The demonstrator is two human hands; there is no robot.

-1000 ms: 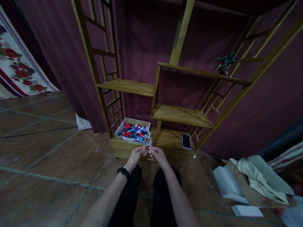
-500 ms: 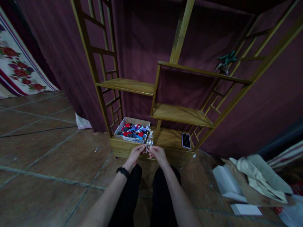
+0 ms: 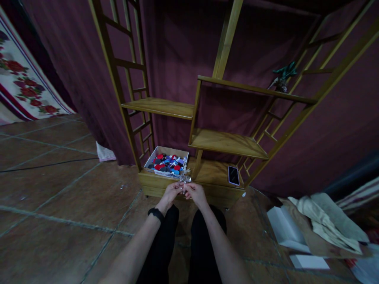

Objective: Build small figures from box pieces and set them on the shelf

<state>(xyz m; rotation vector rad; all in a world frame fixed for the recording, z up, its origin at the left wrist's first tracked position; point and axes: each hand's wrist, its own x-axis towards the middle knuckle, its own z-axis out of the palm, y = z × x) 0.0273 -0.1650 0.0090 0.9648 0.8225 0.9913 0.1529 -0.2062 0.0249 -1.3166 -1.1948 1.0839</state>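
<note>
Gripping a silvery ornament (image 3: 185, 179) in the closed fingers of left hand (image 3: 171, 193) and right hand (image 3: 194, 192), over the bottom shelf's (image 3: 213, 171) front edge, not yet laid in the box (image 3: 171, 149).

Light wooden open shelf unit (image 3: 226, 142) is standing against a dark maroon curtain (image 3: 177, 51).
A black smartphone (image 3: 233, 175) is lying on its lowest board, a small green ornament (image 3: 282, 75) is sitting on the top right shelf, and a crumpled beige cloth (image 3: 322, 223) is lying beside a white cardboard box (image 3: 284, 230).
</note>
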